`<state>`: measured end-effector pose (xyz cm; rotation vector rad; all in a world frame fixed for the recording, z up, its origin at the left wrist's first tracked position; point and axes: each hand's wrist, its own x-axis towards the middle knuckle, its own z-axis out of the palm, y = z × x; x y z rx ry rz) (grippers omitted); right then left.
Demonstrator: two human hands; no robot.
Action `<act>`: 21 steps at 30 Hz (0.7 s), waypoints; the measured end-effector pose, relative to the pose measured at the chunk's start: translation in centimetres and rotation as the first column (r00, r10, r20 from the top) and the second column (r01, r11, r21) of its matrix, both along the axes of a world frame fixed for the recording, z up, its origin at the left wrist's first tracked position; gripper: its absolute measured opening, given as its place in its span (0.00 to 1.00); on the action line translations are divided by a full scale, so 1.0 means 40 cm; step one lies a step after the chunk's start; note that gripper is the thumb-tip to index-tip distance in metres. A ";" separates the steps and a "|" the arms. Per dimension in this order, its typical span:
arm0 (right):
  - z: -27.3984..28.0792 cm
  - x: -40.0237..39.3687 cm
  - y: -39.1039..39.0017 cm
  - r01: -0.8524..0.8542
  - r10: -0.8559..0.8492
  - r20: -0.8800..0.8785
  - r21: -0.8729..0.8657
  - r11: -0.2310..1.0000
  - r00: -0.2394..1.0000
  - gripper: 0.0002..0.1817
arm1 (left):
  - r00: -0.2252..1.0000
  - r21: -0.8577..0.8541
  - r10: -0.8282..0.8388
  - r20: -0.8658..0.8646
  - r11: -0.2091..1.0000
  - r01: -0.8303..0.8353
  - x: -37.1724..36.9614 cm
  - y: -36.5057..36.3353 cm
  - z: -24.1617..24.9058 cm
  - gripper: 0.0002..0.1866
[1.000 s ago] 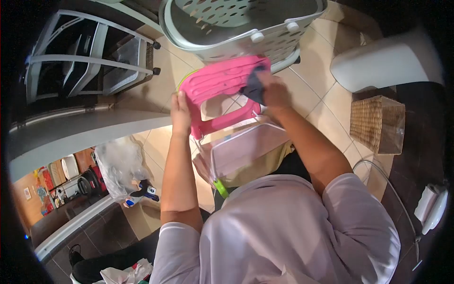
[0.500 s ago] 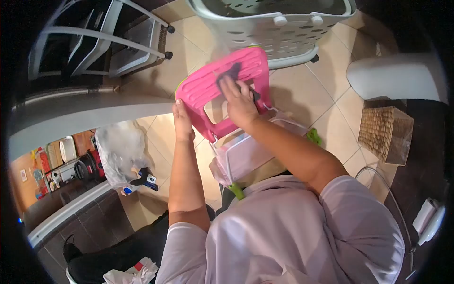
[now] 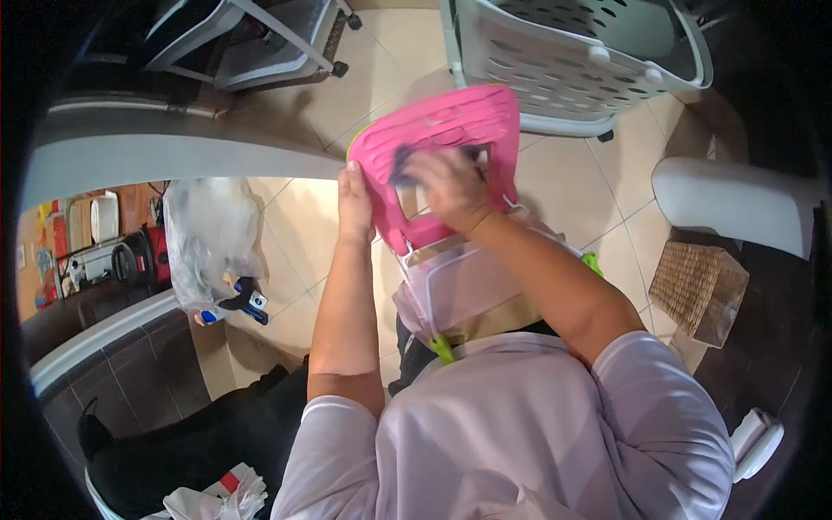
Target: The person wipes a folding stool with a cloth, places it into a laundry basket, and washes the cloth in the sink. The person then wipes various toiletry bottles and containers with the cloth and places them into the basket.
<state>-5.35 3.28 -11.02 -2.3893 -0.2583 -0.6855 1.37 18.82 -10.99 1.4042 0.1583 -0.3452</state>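
A pink plastic panel (image 3: pixel 386 147) with ridges and a square opening is held tilted up before me, joined to a white wire frame (image 3: pixel 427 299) with green feet near my lap. My left hand (image 3: pixel 354 204) grips the panel's left edge, thumb on the face. My right hand (image 3: pixel 451 186), blurred by motion, presses a dark cloth (image 3: pixel 401 166) against the panel just above the opening. Thin pinkish material (image 3: pixel 459 286) lies around the wire frame below the panel.
Beyond the panel stands a grey perforated laundry basket (image 3: pixel 555 78). A wicker basket (image 3: pixel 689 282) is at the right, under a white rounded fixture (image 3: pixel 728 195). At left are a clear plastic bag (image 3: pixel 212 234) and a white wheeled rack (image 3: pixel 286 43).
My right hand and the dark cloth have moved down and slightly left on the panel. My left hand keeps its hold on the edge. The whole view has shifted.
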 end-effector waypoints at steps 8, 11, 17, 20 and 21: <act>-0.086 -0.012 -0.115 -0.044 -0.062 -0.347 -0.289 0.956 0.936 0.20 | 1.000 -0.067 -0.029 -0.001 0.997 0.029 0.008 0.003 -0.009 0.18; -0.165 -0.021 -0.200 0.075 -0.142 -0.388 -0.184 0.980 0.911 0.21 | 0.999 -0.034 -0.027 -0.045 0.999 0.026 0.004 0.011 0.000 0.19; -0.097 -0.021 -0.047 0.204 -0.178 -0.211 0.105 0.973 0.961 0.28 | 0.999 -0.011 0.013 -0.044 1.000 -0.013 0.005 0.009 0.003 0.18; -0.098 -0.013 -0.094 0.045 -0.019 -0.179 0.145 0.988 0.984 0.26 | 0.999 -0.048 0.038 -0.033 0.998 -0.040 0.000 0.018 -0.006 0.17; -0.103 -0.003 -0.138 -0.045 0.101 -0.196 0.272 0.961 0.975 0.25 | 0.999 -0.083 0.042 -0.021 0.996 -0.044 0.001 0.023 -0.012 0.18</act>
